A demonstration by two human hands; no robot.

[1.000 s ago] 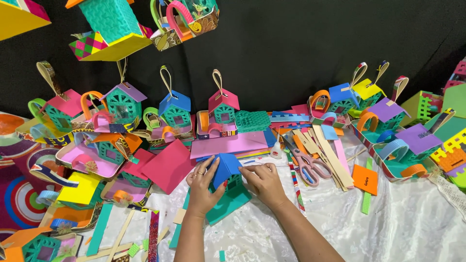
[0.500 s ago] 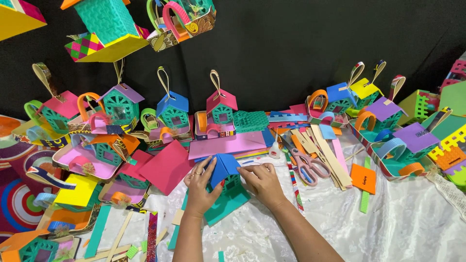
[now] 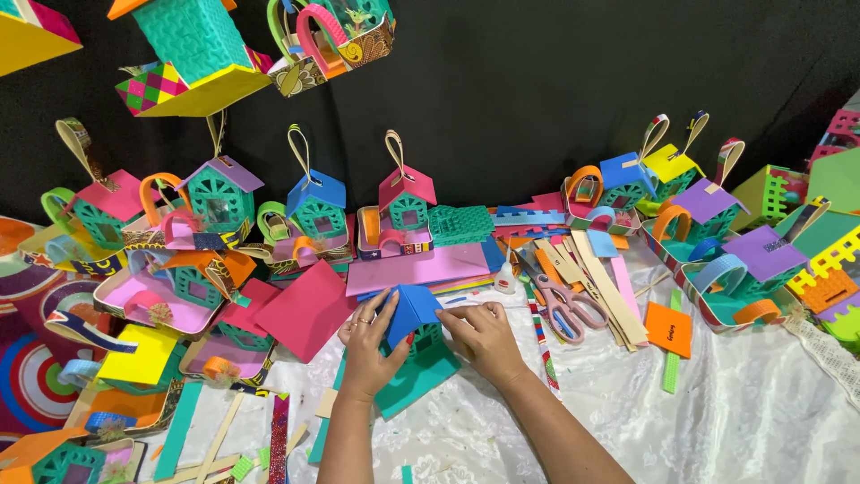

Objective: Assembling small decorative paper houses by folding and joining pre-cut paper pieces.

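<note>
A small craft house with green lattice walls and a blue folded foam roof (image 3: 414, 309) stands on a teal foam base (image 3: 417, 376) on the white cloth. My left hand (image 3: 369, 345) cups the house's left side, fingers pressing on the roof's left slope. On the roof's right slope rest the fingers of my right hand (image 3: 484, 333). Both hands hold the house between them.
Finished foam houses with loop handles (image 3: 315, 206) line the black backdrop. Pink foam sheets (image 3: 417, 267) lie just behind the hands, a red sheet (image 3: 305, 315) to the left. Pink-handled scissors (image 3: 563, 309), a glue bottle (image 3: 507, 278) and foam strips (image 3: 609, 287) lie right. More houses hang overhead (image 3: 193, 54).
Both hands stay on the blue-roofed house with only slight shifts of the fingers. The house has not moved.
</note>
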